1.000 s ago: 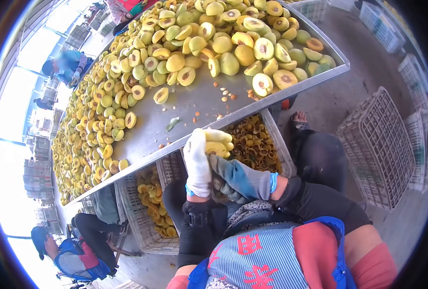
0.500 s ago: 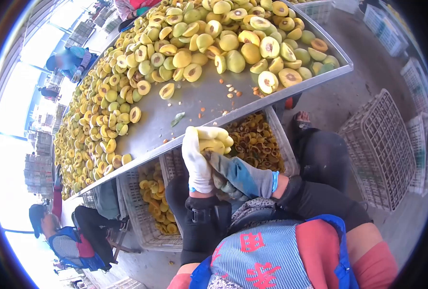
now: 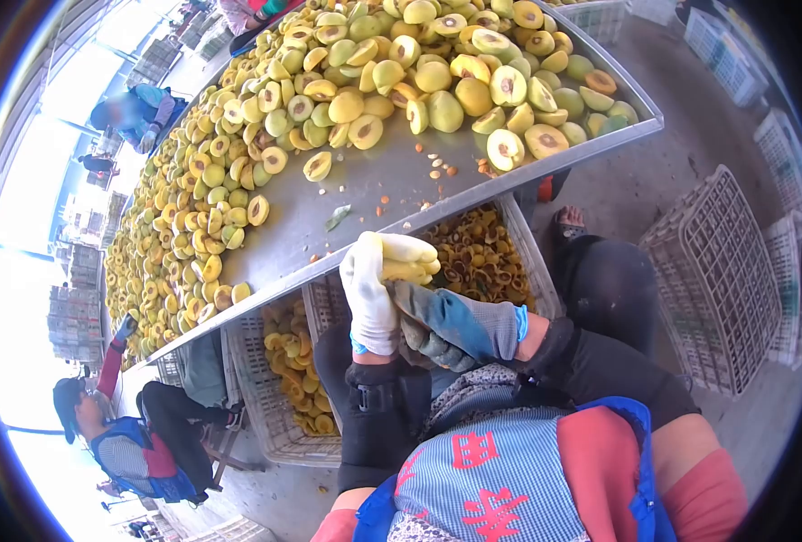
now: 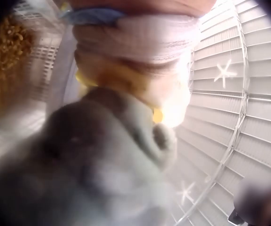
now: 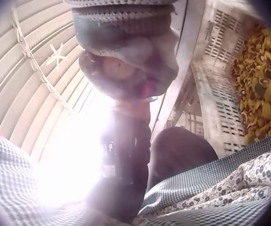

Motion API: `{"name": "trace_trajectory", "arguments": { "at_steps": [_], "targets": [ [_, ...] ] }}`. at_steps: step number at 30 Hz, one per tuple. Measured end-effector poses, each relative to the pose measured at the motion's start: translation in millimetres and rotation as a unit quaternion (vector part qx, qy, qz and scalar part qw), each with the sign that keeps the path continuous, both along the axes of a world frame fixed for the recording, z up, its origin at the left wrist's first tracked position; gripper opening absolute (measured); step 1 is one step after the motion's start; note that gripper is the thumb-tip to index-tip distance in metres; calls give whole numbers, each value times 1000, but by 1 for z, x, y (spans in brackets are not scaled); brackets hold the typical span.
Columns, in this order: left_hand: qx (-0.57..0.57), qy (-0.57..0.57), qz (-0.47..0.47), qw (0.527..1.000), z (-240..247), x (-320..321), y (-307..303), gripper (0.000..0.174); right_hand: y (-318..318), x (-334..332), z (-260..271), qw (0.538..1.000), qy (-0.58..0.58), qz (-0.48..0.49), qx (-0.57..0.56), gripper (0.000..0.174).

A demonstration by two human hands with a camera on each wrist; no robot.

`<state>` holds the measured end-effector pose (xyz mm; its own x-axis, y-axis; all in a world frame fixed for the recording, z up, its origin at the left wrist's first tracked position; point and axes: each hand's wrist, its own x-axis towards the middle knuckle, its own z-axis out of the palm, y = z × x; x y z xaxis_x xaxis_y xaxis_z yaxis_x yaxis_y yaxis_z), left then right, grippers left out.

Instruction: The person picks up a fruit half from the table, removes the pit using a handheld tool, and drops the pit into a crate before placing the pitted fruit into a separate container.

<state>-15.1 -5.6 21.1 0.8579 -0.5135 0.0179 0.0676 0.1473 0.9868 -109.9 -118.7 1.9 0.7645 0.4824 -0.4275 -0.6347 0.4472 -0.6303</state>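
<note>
My left hand [image 3: 369, 289], in a white glove, grips a yellow peach [image 3: 407, 269] just below the metal table's near edge [image 3: 437, 212]. My right hand [image 3: 433, 325], in a grey-blue glove, meets it from below with fingers curled against the same fruit. In the left wrist view the white glove [image 4: 135, 52] wraps yellow flesh, with the grey glove [image 4: 102, 155] blurred in front. From the right wrist, the grey glove [image 5: 126, 47] curls round a pale rounded piece [image 5: 119, 70]. Whether a tool is held is hidden.
Halved yellow peaches [image 3: 347, 99] cover the long table. Under its edge a white crate [image 3: 520, 244] holds brown pits and a second crate [image 3: 256, 415] holds yellow halves. Empty crates [image 3: 713, 271] stand at the right. Other workers sit at lower left [image 3: 121, 443] and far left [image 3: 135, 113].
Both hands stay locked on the peach and have hardly moved. The worker at lower left has raised an arm toward the table.
</note>
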Motion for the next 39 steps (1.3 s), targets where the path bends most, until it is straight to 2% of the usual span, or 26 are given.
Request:
{"name": "trace_trajectory", "arguments": {
  "at_steps": [3, 6, 9, 12, 15, 18, 20, 21, 24, 25, 27, 28, 29, 30, 31, 32, 33, 34, 35, 37, 39],
  "targets": [
    [6, 23, 42, 999, -13, 0, 0, 56, -6, 2, 12, 996, -5, -4, -94, 64],
    [-16, 87, 73, 993, -9, -6, -6, 55, 4, 2, -10, 996, -18, -38, -73, 63],
    [-45, 109, 96, 988, -6, -10, -15, 55, 5, -3, -15, 982, -135, -110, -70, 57],
    [-63, 127, 96, 985, -2, -12, -15, 51, 12, -5, -24, 956, -203, -170, -128, 54],
    [-114, 183, 88, 972, -6, -7, -9, 45, 15, -6, -35, 934, -237, -179, -198, 43],
    [-178, 227, 73, 955, 1, -11, -6, 35, 17, -8, -46, 915, -285, -155, -238, 51],
    [-234, 245, 46, 940, 2, -12, 2, 28, 11, -13, -31, 890, -321, -138, -293, 48],
    [-254, 261, 62, 929, 0, -11, 6, 27, 8, -15, -24, 876, -338, -130, -319, 46],
    [-298, 304, 103, 899, -13, -2, 26, 22, 5, -16, -19, 887, -321, -55, -328, 47],
    [-278, 295, 188, 894, -1, -9, 22, 22, 6, -15, -20, 868, -323, -36, -376, 46],
    [-152, 95, 117, 977, -36, 5, 67, 22, 4, -8, -25, 822, -325, 0, -468, 46],
    [-298, 127, -23, 946, -37, 30, 97, 21, -8, -9, -34, 787, -311, 89, -526, 46],
    [-430, 159, -160, 874, -36, 52, 131, 21, -8, -10, -39, 788, -297, 68, -536, 47],
    [-361, 139, -7, 922, -28, 50, 148, 19, -10, -10, -41, 784, -285, 54, -548, 48],
    [-283, 112, 148, 941, -15, 40, 161, 20, -13, -8, -41, 777, -278, 42, -563, 49],
    [-197, 77, 299, 930, 2, 32, 177, 23, -13, -4, -41, 768, -266, 23, -582, 49],
    [-104, 37, 441, 891, 18, 31, 203, 28, -10, -1, -39, 774, -261, -11, -577, 49],
    [82, -32, 448, 890, -11, 61, 263, 41, -7, 1, -38, 780, -256, -46, -569, 49],
    [209, -46, 508, 834, -3, 51, 253, 42, -4, 3, -38, 788, -246, -79, -559, 48],
    [246, -160, 522, 801, -13, 65, 258, 42, -4, 15, -41, 757, -229, -79, -607, 48],
    [240, -238, 455, 824, -2, 81, 229, 44, -3, 22, -46, 741, -229, -104, -622, 48]
  ]
}}
